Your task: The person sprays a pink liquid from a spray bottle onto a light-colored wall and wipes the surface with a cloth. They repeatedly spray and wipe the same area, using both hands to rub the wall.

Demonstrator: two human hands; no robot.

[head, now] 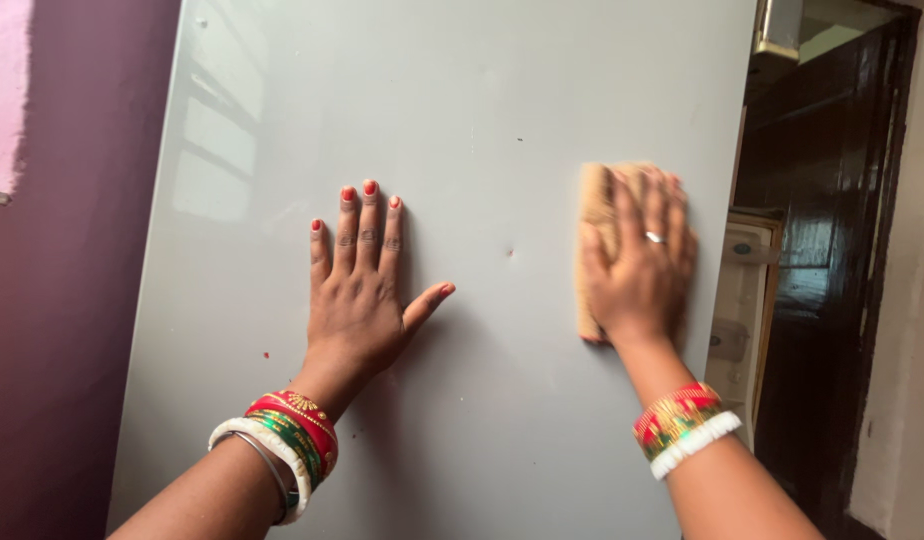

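Note:
A tall grey glossy panel [482, 110], like the side of a fridge, fills the middle of the head view. My left hand [360, 290] lies flat on it, fingers spread, holding nothing. My right hand [640, 265] presses a tan cloth [592, 215] flat against the panel near its right edge; most of the cloth is hidden under the palm. Both wrists wear red, green and white bangles, and a ring sits on a right finger.
A purple wall [72, 300] stands to the left of the panel. To the right is a dark wooden door [822, 200] and the edge of an open fridge door [742, 320]. Small specks dot the panel.

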